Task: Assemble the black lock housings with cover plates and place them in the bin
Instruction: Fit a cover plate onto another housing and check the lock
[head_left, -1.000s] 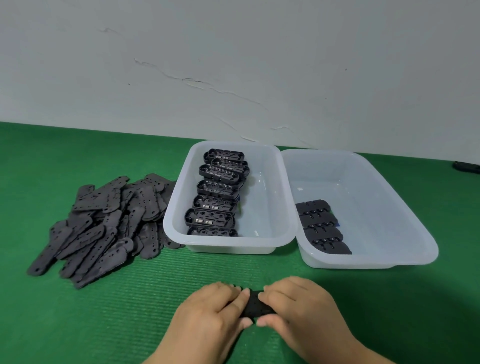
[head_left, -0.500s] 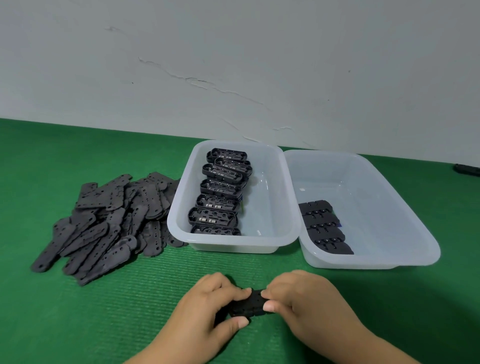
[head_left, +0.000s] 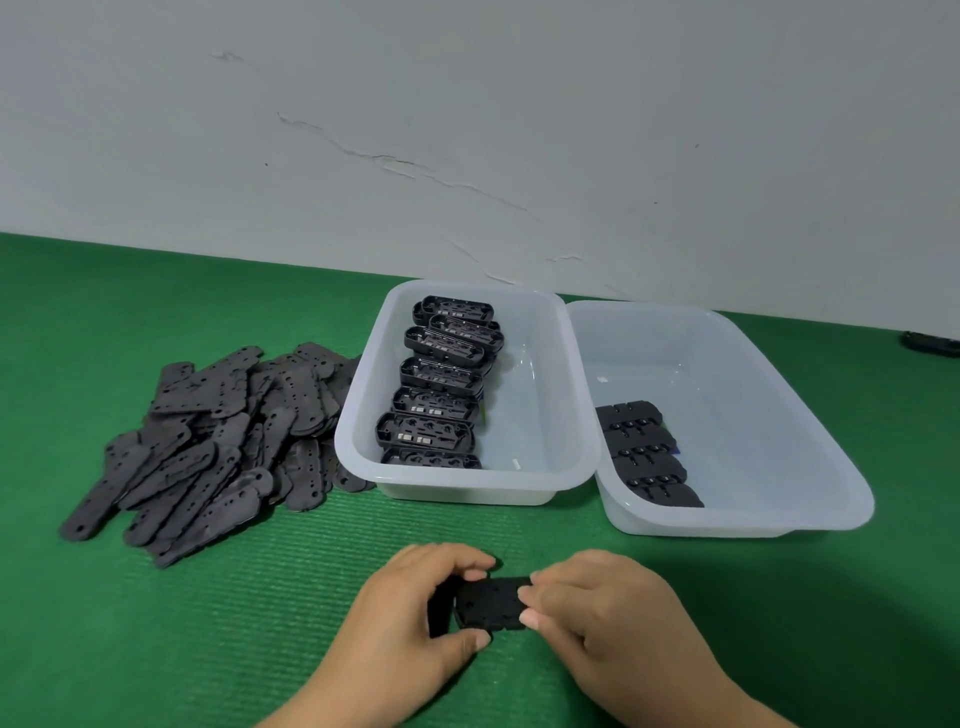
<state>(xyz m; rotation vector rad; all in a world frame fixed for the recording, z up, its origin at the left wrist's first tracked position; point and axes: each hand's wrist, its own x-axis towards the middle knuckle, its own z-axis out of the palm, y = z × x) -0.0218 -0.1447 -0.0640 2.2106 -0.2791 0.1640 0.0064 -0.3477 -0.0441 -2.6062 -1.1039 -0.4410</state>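
Observation:
Low in the head view, my left hand (head_left: 415, 618) and my right hand (head_left: 597, 608) both grip one black lock housing with a cover plate on top (head_left: 491, 603), just above the green mat. Thumbs and fingers pinch its two ends. A heap of flat black cover plates (head_left: 208, 441) lies on the mat at the left. The middle white bin (head_left: 358, 467) holds a row of several open black housings (head_left: 434, 395). The right white bin (head_left: 810, 499) holds several covered assemblies (head_left: 644, 457) stacked along its left side.
A green ribbed mat (head_left: 208, 649) covers the table up to a cracked white wall (head_left: 467, 130). A dark object (head_left: 930, 343) lies at the far right edge by the wall. The two bins touch side by side.
The two hands have drawn slightly apart on the piece, so more of its plated top shows between them. The view has shifted a little.

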